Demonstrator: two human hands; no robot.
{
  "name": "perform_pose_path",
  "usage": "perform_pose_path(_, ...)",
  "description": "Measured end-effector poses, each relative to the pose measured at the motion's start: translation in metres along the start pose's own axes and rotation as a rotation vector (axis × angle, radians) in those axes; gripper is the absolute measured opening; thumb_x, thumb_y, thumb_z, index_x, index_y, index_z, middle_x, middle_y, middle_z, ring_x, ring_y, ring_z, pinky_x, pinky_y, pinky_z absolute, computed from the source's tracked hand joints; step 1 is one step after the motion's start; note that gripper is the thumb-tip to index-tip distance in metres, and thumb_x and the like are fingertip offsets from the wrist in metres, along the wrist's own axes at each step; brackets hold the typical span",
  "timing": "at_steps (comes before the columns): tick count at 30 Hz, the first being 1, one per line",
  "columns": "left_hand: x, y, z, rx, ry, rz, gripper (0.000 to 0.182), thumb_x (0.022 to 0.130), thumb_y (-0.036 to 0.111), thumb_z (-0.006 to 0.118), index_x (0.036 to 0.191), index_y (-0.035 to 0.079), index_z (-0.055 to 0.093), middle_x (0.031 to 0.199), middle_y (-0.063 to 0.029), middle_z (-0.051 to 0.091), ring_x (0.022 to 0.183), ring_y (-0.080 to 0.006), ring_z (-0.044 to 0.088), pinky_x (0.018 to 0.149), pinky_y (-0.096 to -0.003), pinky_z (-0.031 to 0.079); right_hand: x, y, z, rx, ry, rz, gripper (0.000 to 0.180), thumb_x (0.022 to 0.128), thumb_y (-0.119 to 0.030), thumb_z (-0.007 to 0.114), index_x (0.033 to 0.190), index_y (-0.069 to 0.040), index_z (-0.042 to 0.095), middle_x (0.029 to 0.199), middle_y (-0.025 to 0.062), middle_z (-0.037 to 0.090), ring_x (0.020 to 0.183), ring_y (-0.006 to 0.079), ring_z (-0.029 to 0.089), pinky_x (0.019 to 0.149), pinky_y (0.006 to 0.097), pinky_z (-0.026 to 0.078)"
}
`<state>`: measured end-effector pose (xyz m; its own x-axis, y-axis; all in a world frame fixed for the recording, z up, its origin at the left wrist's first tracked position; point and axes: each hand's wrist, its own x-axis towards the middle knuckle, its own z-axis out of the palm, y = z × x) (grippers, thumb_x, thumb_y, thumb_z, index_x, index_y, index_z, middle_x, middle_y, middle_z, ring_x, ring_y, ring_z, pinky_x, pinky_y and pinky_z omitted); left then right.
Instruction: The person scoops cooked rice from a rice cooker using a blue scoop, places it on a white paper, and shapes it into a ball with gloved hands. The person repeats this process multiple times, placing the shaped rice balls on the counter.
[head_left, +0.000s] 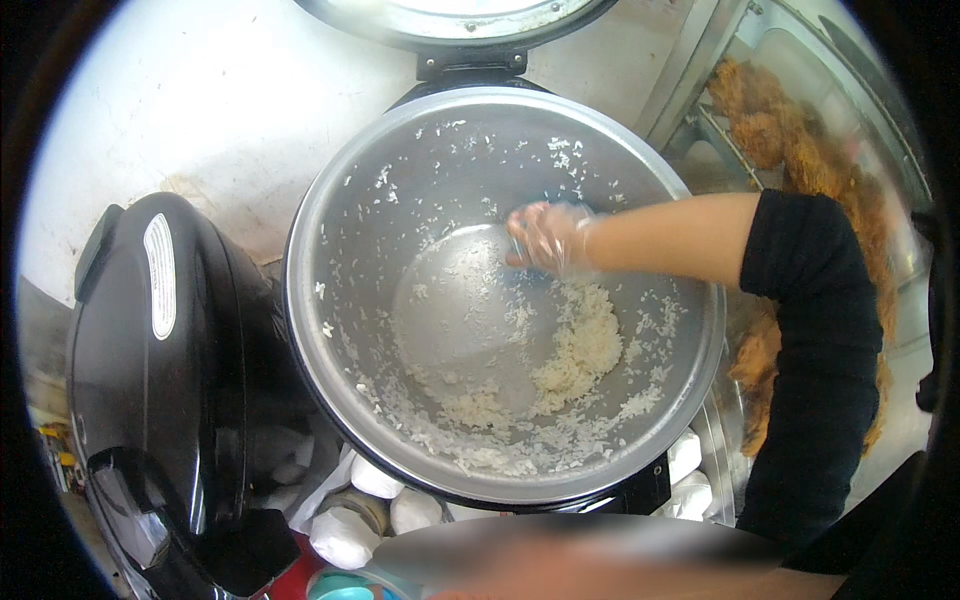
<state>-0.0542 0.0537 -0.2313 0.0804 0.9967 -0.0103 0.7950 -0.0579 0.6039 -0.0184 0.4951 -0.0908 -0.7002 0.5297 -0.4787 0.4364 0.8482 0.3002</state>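
Observation:
My right hand (551, 238), in a clear plastic glove, reaches from the right into a large metal rice cooker pot (480, 165). Its fingers are curled and blurred, with a bluish smear around them; whether they hold anything I cannot tell. Just below the hand, a clump of cooked white rice (581, 349) lies on the pot's floor. Loose grains cling to the walls and gather along the near side. A bare forearm (795, 586) crosses the bottom edge, partly behind a blurred patch. My left hand is out of view.
The cooker's hinged lid (465, 26) stands raised at the back. On the left is a second, black cooker (172, 360) with its lid down. A glass-sided case (787, 45) at right contains fried food (765, 139). White wrapped bundles (345, 536) and a turquoise container (341, 589) sit in front.

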Motion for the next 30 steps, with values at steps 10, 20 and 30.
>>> perform_pose_path(10, 0.005, 0.002, 0.007, -0.051, 0.144, 0.047, 0.101, 0.078, 0.034, 0.070, 0.157, 0.019, 0.010, 0.162, -0.0185, 0.010, 0.150, -0.0394, 0.010, 0.107, -0.0772, 0.005, -0.055, -0.036, -0.033, -0.063, -0.537, -0.346, 0.064, 0.090, -0.019, 0.059, 0.149, -0.032, 0.037, 0.144, 0.0068, 0.051, 0.127, 0.0302, 0.053, 0.102, 0.0487, 0.048)
perform_pose_path(20, 0.003, -0.001, 0.002, -0.109, 0.239, 0.087, 0.098, 0.079, 0.031, 0.068, 0.157, 0.018, 0.009, 0.162, -0.0187, 0.011, 0.150, -0.0403, 0.011, 0.108, -0.0764, 0.006, -0.062, -0.074, -0.037, -0.108, -0.607, -0.519, 0.074, 0.085, -0.005, 0.058, 0.147, -0.037, 0.035, 0.143, 0.0114, 0.044, 0.125, 0.0332, 0.054, 0.101, 0.0505, 0.051)
perform_pose_path(30, 0.008, -0.003, 0.006, -0.151, 0.285, 0.098, 0.096, 0.080, 0.027, 0.066, 0.157, 0.017, 0.009, 0.162, -0.0189, 0.012, 0.149, -0.0411, 0.012, 0.109, -0.0756, 0.006, -0.068, -0.091, -0.024, -0.007, -0.612, -0.628, 0.067, 0.085, -0.008, 0.060, 0.144, -0.030, 0.036, 0.132, 0.0117, 0.056, 0.112, 0.0351, 0.060, 0.089, 0.0504, 0.053)
